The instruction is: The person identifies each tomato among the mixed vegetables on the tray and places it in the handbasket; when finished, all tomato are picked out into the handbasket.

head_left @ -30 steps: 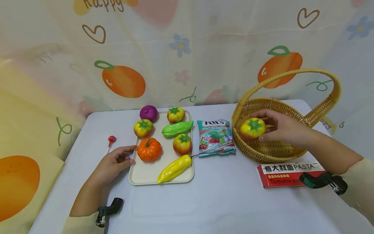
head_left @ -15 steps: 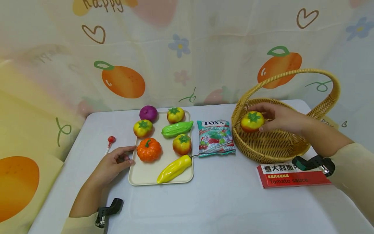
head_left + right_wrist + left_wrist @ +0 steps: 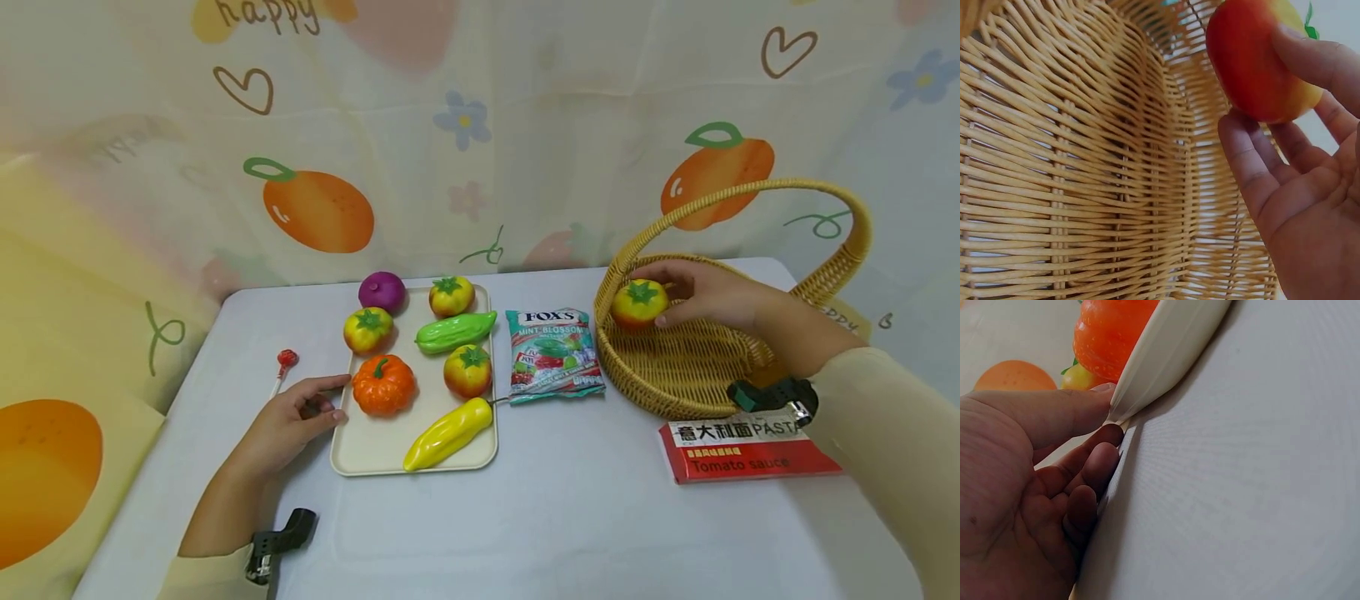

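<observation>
My right hand [image 3: 708,293] holds a red-and-yellow toy fruit [image 3: 640,303] with a green star-shaped leaf cap. Thumb and fingers grip its sides inside the wicker basket [image 3: 690,408], near the basket's left wall. In the right wrist view, the toy fruit [image 3: 1260,62] hangs above the woven bottom. My left hand [image 3: 288,421] rests at the left rim of the cream tray [image 3: 352,454], index finger and thumb touching the edge. From the left wrist, the thumb lies at the tray rim [image 3: 1147,369], with other fingers loosely bent below. An orange toy pumpkin [image 3: 383,386] sits just inside that rim.
Also on the tray are a yellow pepper [image 3: 448,435], a green gourd [image 3: 456,332], a purple onion [image 3: 382,292] and three more toy fruits. A candy bag [image 3: 553,354] lies left of the basket, a pasta box [image 3: 738,458] in front. A lollipop [image 3: 286,360] lies far left.
Inside the basket, my right hand has carried the toy fruit slightly back and left. The left hand and the tray have stayed put.
</observation>
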Demonstrator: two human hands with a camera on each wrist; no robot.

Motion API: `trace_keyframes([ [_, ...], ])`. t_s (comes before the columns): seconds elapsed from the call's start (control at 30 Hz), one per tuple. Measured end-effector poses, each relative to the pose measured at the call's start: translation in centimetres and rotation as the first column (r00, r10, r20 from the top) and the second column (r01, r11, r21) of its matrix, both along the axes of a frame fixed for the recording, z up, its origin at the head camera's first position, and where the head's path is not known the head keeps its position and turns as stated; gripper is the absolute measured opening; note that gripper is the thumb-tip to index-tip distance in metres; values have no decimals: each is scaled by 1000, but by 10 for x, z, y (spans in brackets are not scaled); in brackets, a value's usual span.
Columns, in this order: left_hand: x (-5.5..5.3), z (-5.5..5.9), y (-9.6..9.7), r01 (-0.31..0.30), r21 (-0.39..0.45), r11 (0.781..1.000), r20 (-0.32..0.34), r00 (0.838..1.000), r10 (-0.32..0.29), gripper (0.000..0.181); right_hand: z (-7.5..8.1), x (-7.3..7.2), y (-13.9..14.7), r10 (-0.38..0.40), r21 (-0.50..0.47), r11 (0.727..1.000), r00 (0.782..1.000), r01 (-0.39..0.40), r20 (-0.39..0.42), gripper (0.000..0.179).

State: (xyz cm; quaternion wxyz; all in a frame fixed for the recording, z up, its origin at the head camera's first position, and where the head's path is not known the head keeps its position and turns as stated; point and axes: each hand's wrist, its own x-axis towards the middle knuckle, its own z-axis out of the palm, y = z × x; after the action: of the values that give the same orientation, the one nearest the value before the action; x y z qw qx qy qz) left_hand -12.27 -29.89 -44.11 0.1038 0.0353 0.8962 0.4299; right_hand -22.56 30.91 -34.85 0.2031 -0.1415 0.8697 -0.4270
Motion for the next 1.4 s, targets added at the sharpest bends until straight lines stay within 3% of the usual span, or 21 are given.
trace_keyframes([
  [0.43, -1, -2, -5, -9, -17, 1000, 2, 1000, 9, 55, -19, -16, 8, -5, 4, 1000, 999, 5, 33, 67],
  [0.6, 0, -3, -5, -8, -6, 1000, -1, 1000, 8, 55, -26, -18, 11, -3, 5, 1000, 999, 3, 54, 68],
  [0.97, 0, -3, -2, -1, 8, 1000, -3, 1000, 1, 57, -39, -20, 6, -29, 46, 999, 999, 28, 22, 68],
  [1.4, -1, -3, -2, -2, 0, 1000, -7, 1000, 2, 57, -45, -23, 2, -24, -16, 1000, 999, 25, 31, 72],
])
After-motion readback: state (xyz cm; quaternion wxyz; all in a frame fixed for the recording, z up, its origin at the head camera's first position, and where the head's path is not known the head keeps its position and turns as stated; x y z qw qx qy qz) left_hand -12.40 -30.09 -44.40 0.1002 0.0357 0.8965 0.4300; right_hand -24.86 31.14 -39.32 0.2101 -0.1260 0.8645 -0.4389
